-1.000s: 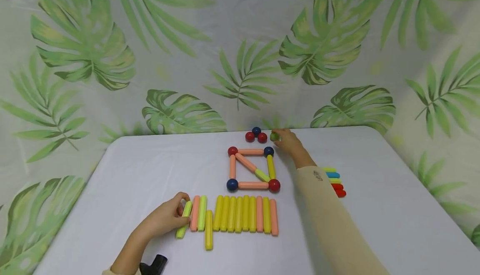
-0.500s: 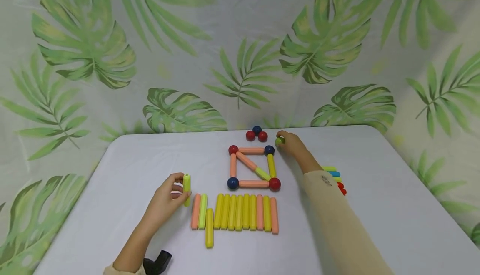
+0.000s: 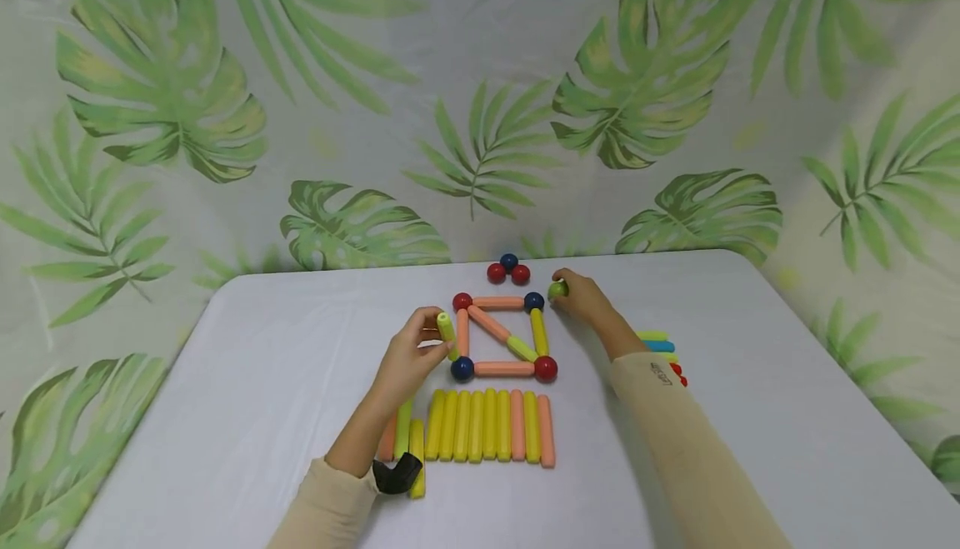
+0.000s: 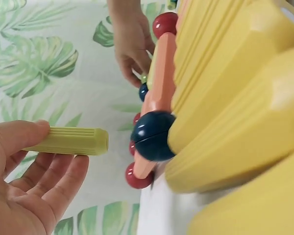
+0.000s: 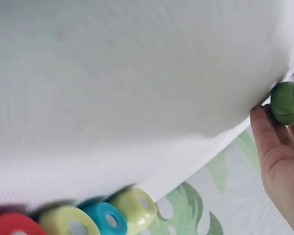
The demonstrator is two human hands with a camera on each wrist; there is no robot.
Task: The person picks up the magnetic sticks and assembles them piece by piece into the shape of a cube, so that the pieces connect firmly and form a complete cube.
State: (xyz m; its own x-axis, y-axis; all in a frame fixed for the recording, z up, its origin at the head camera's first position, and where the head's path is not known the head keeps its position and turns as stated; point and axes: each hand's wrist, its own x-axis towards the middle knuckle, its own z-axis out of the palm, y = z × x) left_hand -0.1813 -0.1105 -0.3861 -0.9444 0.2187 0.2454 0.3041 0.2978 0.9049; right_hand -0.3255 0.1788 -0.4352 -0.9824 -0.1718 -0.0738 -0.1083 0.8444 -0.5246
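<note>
Between thumb and fingers, my left hand pinches a yellow-green rod, tilted upright near the left side of a square frame of rods and balls. At that frame's near left corner sits a dark blue ball; a red ball marks the near right corner. Salmon rods form most of the sides, with one yellow rod on the right and a diagonal across. Beyond the far right corner, my right hand holds a green ball in its fingers.
A row of yellow rods and salmon rods lies nearest me, its left end partly behind my left forearm. Two red balls and a blue ball sit at the back edge. Several coloured rods lie right, partly behind my right sleeve.
My left hand has lifted the yellow-green rod from the row's left end and carried it right, to the frame. My right hand has drawn the green ball slightly nearer, away from the back balls.
</note>
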